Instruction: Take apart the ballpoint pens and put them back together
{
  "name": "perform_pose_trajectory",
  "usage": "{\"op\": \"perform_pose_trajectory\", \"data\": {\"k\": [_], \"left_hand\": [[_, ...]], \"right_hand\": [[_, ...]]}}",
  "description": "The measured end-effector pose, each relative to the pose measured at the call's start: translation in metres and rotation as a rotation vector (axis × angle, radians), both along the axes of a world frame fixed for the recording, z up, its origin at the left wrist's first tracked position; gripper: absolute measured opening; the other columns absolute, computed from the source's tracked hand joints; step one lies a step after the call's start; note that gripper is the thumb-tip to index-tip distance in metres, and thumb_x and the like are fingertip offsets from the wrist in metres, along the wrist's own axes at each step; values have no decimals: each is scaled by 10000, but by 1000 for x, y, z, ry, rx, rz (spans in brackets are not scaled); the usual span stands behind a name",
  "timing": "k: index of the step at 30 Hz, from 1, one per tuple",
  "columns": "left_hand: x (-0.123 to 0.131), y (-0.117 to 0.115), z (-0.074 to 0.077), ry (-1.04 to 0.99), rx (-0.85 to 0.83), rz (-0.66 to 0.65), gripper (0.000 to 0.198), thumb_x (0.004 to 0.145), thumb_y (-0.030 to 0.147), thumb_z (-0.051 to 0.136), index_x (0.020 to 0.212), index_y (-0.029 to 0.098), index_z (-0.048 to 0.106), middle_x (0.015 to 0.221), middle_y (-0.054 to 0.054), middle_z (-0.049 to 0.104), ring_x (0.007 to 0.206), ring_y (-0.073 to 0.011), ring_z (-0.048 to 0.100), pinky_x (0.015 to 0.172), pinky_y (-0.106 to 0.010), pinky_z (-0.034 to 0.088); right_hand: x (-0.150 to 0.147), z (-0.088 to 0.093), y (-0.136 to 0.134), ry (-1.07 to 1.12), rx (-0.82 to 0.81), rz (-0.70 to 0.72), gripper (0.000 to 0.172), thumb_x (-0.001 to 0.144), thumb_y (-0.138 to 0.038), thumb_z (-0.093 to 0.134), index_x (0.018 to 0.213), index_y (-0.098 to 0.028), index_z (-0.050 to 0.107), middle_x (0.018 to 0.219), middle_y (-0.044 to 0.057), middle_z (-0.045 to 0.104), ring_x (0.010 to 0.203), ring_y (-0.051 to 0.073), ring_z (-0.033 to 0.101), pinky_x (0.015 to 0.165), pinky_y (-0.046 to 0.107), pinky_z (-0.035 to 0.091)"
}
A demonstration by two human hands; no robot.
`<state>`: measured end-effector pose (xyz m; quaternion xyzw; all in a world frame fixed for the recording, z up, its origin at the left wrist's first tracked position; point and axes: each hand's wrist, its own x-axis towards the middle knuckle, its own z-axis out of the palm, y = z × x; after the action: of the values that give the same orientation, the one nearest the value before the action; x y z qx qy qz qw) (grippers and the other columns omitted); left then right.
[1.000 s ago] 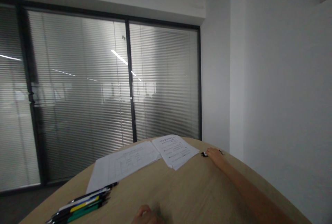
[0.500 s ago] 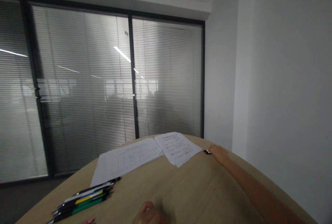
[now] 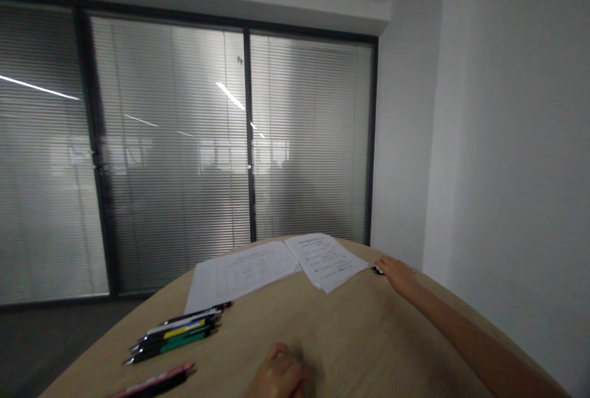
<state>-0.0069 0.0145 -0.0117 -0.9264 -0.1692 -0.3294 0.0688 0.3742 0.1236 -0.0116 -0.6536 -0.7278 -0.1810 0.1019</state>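
Just right of the text sheet (image 3: 325,266), the right hand (image 3: 394,272) is lying over a small black item (image 3: 378,271), of which only the end towards the sheet is clearly showing. Its fingers are bending rather than spreading; whether they are gripping the item or merely covering it, I cannot tell. Nearer the person than the sheet, the left hand (image 3: 280,376) is showing loosely curled fingers, and I cannot tell whether it is holding anything. Left of the sheet, a grid page (image 3: 244,273) is lying flat, its edge adjoining. Nearer and further left of the sheet, a row of pens (image 3: 187,330) is lying side by side, with a red pen (image 3: 154,381) lying apart. Assessed risks: right of the sheet, the item is sitting near the rim of the table (image 3: 350,336), so an outward push could be tipping it off; a sweep of the right hand could be dragging the sheet's corner; a knock from the left hand could be setting the pens rolling. As to containers, none is showing: pens, pages and item are all lying loose.
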Motion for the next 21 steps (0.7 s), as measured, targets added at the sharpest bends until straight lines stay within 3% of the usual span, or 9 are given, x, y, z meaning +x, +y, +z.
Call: {"op": "perform_pose_trajectory", "data": {"k": [5,8,12,15,18,21], "left_hand": [[3,-7,1,28,-60,14,268,634,11,382,784,195,508,656,-17,616,621,-141,559,718,-288,414],[5,-8,1,73,-123,116,234,616,17,426,746,190,515,679,-24,624,672,-151,561,742,-290,404],[5,-8,0,105,-173,189,230,659,19,420,782,181,529,711,-33,626,692,-154,556,758,-302,395],[6,-10,1,101,-243,241,254,687,19,404,837,184,525,770,-33,625,744,-154,553,777,-303,388],[6,-11,8,120,-302,298,246,711,42,412,880,187,517,841,-35,616,810,-157,546,806,-302,378],[2,-8,27,249,-301,355,281,709,110,482,976,197,503,961,-48,591,914,-183,526,865,-335,347]], "right_hand": [[-34,-9,-12,60,-22,102,398,745,-97,404,1122,-151,518,1178,120,513,1082,228,455,895,328,340],[-66,-18,-16,232,-122,168,433,776,-218,399,1194,-118,456,1241,117,469,1149,208,403,959,315,291],[-105,-29,-20,347,-198,149,452,820,-342,334,1172,-98,481,1216,127,499,1121,200,441,933,294,325],[-122,-36,-25,330,-167,87,475,803,-370,369,1170,-92,489,1255,156,453,1172,252,378,960,357,275],[-129,-38,-32,306,-132,31,475,819,-369,336,1189,-105,474,1276,151,431,1199,263,338,972,382,243],[-132,-36,-37,282,-106,7,464,824,-362,324,1182,-115,482,1265,145,446,1182,260,363,952,374,271]]}}
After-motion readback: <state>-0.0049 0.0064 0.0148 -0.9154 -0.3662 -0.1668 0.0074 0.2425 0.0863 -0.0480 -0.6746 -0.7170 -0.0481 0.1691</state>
